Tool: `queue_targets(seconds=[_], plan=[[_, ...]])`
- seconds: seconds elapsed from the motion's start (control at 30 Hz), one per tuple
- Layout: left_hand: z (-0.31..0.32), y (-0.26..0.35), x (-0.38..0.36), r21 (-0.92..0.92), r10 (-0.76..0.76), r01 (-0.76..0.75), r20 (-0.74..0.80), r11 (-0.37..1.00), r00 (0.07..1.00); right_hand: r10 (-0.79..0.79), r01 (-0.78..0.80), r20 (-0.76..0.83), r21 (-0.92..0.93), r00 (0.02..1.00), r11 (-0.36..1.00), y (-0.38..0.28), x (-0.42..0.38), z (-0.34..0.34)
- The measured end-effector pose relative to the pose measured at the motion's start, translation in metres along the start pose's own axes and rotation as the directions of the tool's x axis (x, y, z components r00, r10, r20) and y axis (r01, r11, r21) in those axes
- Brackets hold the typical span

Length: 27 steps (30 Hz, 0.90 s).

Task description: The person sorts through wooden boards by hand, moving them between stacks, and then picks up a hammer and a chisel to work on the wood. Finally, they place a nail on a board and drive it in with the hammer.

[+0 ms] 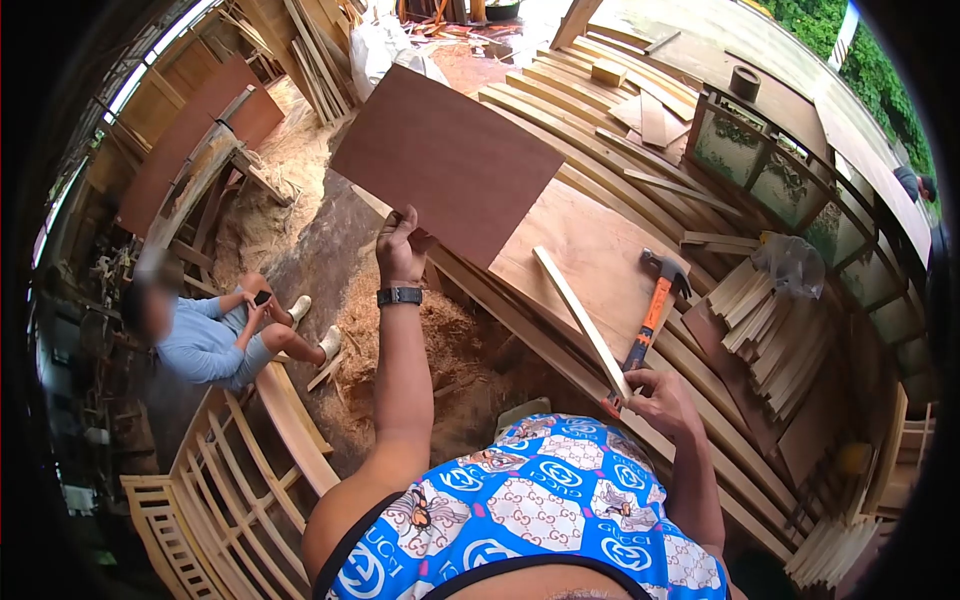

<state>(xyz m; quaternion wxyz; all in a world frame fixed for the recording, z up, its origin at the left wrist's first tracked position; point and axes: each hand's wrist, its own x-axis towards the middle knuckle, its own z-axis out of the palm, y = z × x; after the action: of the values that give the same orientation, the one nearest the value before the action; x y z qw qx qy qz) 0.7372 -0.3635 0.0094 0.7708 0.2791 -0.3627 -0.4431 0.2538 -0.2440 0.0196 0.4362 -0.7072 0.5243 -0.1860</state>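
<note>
My left hand (402, 246), with a dark watch on its wrist, is closed on the near edge of a reddish-brown plywood panel (447, 165). The panel is raised at a tilt and overlaps a paler plywood sheet (580, 235). My right hand (664, 402) pinches the near end of a thin wooden strip (580, 320), which slants away over the pale sheet. A small orange-red piece (612, 406) shows beside those fingertips. Just beyond the right hand lies a claw hammer (654, 308) with an orange and black handle, its head pointing away from me.
Long timber planks (560, 115) run beneath the sheet. Bundled wooden strips (775, 335) and a clear plastic bag (790, 265) sit to the right. A seated person (215, 335) holds a phone at left, near a slatted wooden frame (235, 470). Sawdust (375, 370) covers the floor.
</note>
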Motion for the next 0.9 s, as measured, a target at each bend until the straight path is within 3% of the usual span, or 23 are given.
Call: queue_targets(seconds=[0.27, 0.33, 0.37, 0.4, 0.47, 0.53, 0.6, 0.67, 0.73, 0.83, 0.87, 0.9], plan=[[-0.045, -0.031, -0.05, -0.02, -0.123, 0.122, -0.139, 0.992, 0.983, 0.071, -0.072, 0.083, 0.005, 0.994, 0.997, -0.002, 0.002, 0.002], [-0.061, -0.039, -0.064, -0.204, -0.179, 0.176, 0.002, 0.963, 0.984, 0.076, -0.077, 0.048, 0.028, 0.996, 0.997, -0.002, 0.003, 0.006], [-0.068, -0.044, -0.074, -0.212, -0.239, 0.227, -0.029, 0.95, 0.971, 0.04, -0.04, 0.027, 0.004, 0.999, 0.999, 0.003, 0.005, 0.009], [-0.065, -0.047, -0.083, -0.209, -0.243, 0.23, -0.039, 0.95, 0.969, 0.066, -0.067, 0.026, 0.017, 0.997, 0.998, -0.007, 0.005, 0.008], [-0.063, -0.05, -0.099, -0.326, -0.226, 0.2, -0.042, 0.924, 0.973, -0.041, 0.042, -0.024, 0.035, 0.999, 0.999, 0.006, 0.014, 0.015], [-0.073, -0.057, -0.113, -0.388, -0.25, 0.236, 0.016, 0.891, 0.968, -0.026, 0.026, -0.004, 0.02, 1.0, 0.999, 0.0, 0.019, 0.017], [-0.076, -0.068, -0.126, -0.434, -0.344, 0.223, -0.223, 0.873, 0.912, 0.01, -0.01, -0.017, 0.013, 1.0, 1.0, -0.002, 0.025, 0.021], [-0.083, -0.072, -0.14, -0.404, -0.378, 0.257, -0.255, 0.878, 0.89, -0.006, 0.006, -0.02, -0.028, 1.0, 1.0, -0.002, 0.029, 0.027], [-0.08, -0.075, -0.162, -0.497, -0.345, 0.239, -0.13, 0.834, 0.93, -0.063, 0.059, -0.084, -0.055, 0.994, 0.997, -0.002, 0.033, 0.031], [-0.088, -0.087, -0.182, -0.602, -0.274, 0.364, 0.24, 0.711, 0.931, -0.114, 0.103, -0.088, -0.114, 0.99, 0.988, 0.007, 0.043, 0.037], [-0.094, -0.097, -0.186, -0.673, -0.16, 0.429, 0.425, 0.602, 0.891, -0.141, 0.126, -0.099, -0.143, 0.985, 0.982, 0.008, 0.047, 0.039], [-0.076, -0.086, -0.2, -0.709, -0.243, 0.382, 0.295, 0.592, 0.924, -0.147, 0.125, -0.113, -0.182, 0.983, 0.975, -0.006, 0.048, 0.038]])
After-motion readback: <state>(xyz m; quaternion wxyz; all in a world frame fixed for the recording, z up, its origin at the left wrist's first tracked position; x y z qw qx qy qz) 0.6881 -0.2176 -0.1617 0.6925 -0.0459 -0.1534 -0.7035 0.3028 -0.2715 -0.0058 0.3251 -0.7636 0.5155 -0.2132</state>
